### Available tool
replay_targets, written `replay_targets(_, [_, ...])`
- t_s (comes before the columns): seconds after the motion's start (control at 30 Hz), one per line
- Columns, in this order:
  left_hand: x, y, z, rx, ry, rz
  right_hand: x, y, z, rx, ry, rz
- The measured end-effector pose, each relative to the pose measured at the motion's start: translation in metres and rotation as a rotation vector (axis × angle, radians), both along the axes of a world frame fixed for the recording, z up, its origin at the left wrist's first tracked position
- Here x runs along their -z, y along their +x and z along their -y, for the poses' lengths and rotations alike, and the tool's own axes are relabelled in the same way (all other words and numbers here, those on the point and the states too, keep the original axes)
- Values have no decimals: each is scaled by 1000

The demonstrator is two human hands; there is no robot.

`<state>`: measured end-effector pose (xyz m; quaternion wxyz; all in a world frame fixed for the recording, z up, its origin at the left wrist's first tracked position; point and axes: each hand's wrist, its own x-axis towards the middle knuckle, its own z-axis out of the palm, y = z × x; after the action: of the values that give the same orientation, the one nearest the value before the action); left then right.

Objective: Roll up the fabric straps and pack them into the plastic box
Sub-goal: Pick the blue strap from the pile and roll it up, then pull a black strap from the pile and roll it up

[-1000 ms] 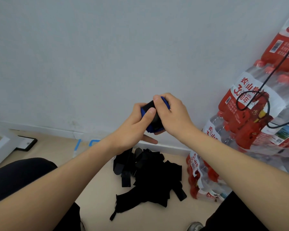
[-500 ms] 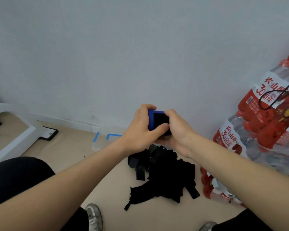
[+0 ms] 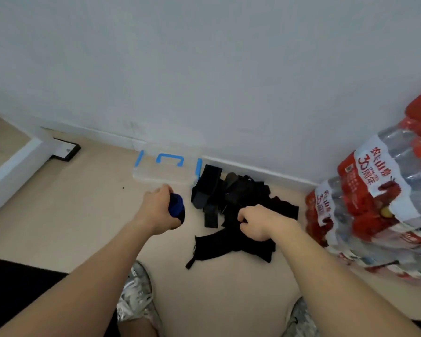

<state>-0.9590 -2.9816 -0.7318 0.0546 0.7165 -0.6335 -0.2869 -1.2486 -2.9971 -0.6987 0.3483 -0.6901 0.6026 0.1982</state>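
My left hand [image 3: 158,211] grips a rolled blue-and-black strap [image 3: 176,207] just in front of the clear plastic box [image 3: 165,172], which lies against the wall and has blue clips. A heap of loose black fabric straps [image 3: 231,205] lies on the floor to the right of the box. My right hand [image 3: 260,224] rests on the heap's near side, its fingers curled onto a black strap.
Shrink-wrapped packs of water bottles with red labels [image 3: 379,195] are stacked at the right against the wall. A white furniture base with a black foot plate [image 3: 66,152] stands at the left. My shoes [image 3: 136,297] are at the bottom.
My hands have parted and dropped from chest height. The left one carried the rolled strap down toward the box, the right one went onto the heap. The box has come fully into view.
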Motion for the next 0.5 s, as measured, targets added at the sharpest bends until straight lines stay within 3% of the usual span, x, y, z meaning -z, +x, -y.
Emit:
replay_targets(0.1, [48, 5, 1, 5, 55, 101, 66, -27, -21, 287, 5, 124])
replay_targets(0.23, [87, 5, 12, -18, 69, 167, 126, -60, -45, 447, 14, 70])
replay_targets(0.5, [125, 13, 43, 10, 114, 378, 162, -67, -17, 790, -198, 126])
